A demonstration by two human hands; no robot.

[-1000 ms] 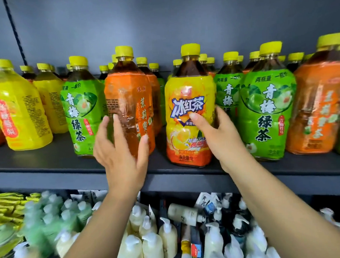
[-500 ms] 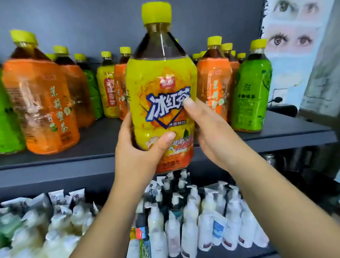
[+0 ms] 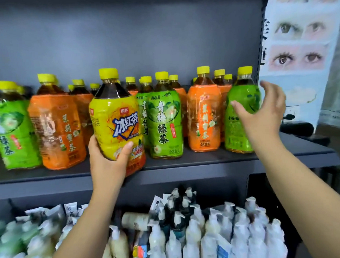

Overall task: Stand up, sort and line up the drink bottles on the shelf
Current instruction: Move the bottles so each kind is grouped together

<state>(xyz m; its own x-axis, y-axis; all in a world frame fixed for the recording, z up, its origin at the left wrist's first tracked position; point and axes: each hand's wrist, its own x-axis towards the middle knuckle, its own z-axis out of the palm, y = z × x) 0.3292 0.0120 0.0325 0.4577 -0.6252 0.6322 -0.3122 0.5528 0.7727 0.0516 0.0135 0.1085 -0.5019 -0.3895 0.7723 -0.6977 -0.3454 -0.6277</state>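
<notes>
Your left hand (image 3: 108,162) grips the yellow iced-tea bottle (image 3: 116,123) low, off the shelf (image 3: 205,162) edge, likely awaiting a slot. Your right hand (image 3: 262,113) is spread wide, empty, reaching for the end green bottle (image 3: 241,125) behind it, probably to shift it.

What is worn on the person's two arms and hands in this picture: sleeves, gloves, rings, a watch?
Nothing that shows. The left hand and the right hand are bare, without gloves, rings or a watch, and both forearms are uncovered down to the frame's lower edge, with no sleeve in view.
</notes>
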